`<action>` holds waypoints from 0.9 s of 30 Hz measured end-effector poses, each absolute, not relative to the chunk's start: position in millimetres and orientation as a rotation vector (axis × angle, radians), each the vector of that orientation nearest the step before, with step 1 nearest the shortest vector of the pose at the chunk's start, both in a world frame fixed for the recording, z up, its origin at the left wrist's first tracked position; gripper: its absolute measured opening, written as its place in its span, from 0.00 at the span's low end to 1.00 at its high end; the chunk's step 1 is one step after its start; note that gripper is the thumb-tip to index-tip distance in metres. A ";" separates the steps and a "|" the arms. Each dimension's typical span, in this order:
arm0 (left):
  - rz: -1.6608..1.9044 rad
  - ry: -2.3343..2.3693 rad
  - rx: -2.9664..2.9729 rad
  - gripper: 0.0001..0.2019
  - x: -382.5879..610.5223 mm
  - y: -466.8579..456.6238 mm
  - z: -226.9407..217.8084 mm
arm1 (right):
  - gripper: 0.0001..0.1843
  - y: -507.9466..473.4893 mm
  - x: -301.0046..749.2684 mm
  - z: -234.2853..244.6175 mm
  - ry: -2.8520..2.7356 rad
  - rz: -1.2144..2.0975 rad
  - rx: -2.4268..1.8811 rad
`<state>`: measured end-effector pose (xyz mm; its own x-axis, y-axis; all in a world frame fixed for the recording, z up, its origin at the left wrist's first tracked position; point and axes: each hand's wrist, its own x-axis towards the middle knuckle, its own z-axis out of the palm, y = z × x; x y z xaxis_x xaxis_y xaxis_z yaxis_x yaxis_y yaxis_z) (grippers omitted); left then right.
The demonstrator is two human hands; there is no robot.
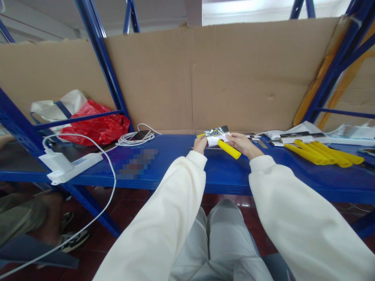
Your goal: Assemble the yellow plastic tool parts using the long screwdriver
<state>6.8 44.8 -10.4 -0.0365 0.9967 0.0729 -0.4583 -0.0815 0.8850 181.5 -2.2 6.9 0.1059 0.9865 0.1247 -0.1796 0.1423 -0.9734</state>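
Between both hands, above the blue shelf top, is a black-and-white printed wrapper (217, 133) with a shiny surface. My left hand (200, 144) is closed on its left edge, fingers partly hidden. At the right edge, my right hand (240, 144) pinches the same wrapper. A yellow tube (230, 149) slants down to the right from just under the wrapper; whether it is inside or merely against it, I cannot tell. Several more yellow tubes (324, 153) lie side by side to the right of my right hand.
Black-and-white printed sheets (304, 137) lie behind the tubes. Leftward are a coiled white cable (136, 137), a red plastic bag (96, 121) and a power strip (77, 167) with a dangling cord. Cardboard (234, 78) walls the back; blue posts (102, 58) flank it. A seated person's leg (51, 214) shows lower left.
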 end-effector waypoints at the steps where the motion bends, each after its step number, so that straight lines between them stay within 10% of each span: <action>1: 1.448 0.832 0.878 0.07 6.2 43.7 -8.3 | 0.13 -1.5 181.7 6.8 -1.066 1.126 -1.013; 10: 1.261 0.721 0.965 0.24 8.0 24.8 6.5 | 0.13 -2.8 179.0 8.7 -1.035 1.114 -1.026; 18: 1.334 0.761 1.172 0.16 6.2 24.9 -3.5 | 0.13 -2.7 176.2 10.3 -1.012 1.111 -1.043; 27: 1.494 0.749 1.062 0.40 10.1 34.7 -10.0 | 0.13 -8.9 168.8 14.1 -0.999 1.129 -1.027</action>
